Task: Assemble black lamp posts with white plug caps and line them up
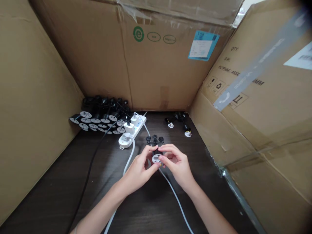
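Left hand (136, 169) and right hand (177, 165) angle inward, fingers (149, 152) closed from both sides on a white-faced black three-pin plug (156, 158), pins pointing far.

A makeshift workspace — cardboard carton walls (156, 58) around a dark table (53, 195).

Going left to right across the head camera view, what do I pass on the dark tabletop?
Pile of black-and-white plugs → white power strip → held black-and-white plug → two loose black-and-white plugs
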`<state>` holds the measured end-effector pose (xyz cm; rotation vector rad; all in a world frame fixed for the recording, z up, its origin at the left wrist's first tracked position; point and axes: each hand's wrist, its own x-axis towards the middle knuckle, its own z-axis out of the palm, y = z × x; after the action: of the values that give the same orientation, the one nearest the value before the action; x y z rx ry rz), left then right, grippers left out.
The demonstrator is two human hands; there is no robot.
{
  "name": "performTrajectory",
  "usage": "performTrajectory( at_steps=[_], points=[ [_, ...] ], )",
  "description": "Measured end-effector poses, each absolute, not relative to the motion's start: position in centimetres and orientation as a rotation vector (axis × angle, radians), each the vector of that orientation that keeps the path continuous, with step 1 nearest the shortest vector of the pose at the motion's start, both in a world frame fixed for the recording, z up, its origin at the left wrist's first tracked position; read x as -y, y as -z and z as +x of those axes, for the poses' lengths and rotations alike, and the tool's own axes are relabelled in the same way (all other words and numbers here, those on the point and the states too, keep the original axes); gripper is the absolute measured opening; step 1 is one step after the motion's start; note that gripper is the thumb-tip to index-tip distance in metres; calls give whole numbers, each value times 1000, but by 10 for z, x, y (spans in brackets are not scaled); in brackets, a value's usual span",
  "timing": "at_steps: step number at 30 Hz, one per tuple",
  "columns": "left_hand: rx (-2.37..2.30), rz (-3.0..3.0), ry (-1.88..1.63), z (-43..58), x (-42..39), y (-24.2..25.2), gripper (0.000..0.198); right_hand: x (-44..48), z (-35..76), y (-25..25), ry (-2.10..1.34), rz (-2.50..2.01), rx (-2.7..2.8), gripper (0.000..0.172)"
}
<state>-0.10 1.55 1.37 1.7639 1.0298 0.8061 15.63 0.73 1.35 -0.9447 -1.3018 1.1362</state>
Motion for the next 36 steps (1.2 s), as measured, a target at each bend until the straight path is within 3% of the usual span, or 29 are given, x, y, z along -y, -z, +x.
performTrajectory(
  at_steps=[9, 16, 20, 36],
  points=[
    [-1004, 1804, -831, 0, -15, -15, 35, -7, 153, -10, -1011, -916, 1337, 12],
    [-1100, 1809, -883, 1, -14, -13, 40, -1, 155, -15, -325, -1022, 1697, 19],
    [-1083, 1827, -873, 4, -13, -13, 39, 1, 153, -13, -131, -983, 1804, 19],
    [-1080, 1783, -808, 7, -12, -15, 38, 2, 161, -15, -75, -906, 2012, 33]
  ],
)
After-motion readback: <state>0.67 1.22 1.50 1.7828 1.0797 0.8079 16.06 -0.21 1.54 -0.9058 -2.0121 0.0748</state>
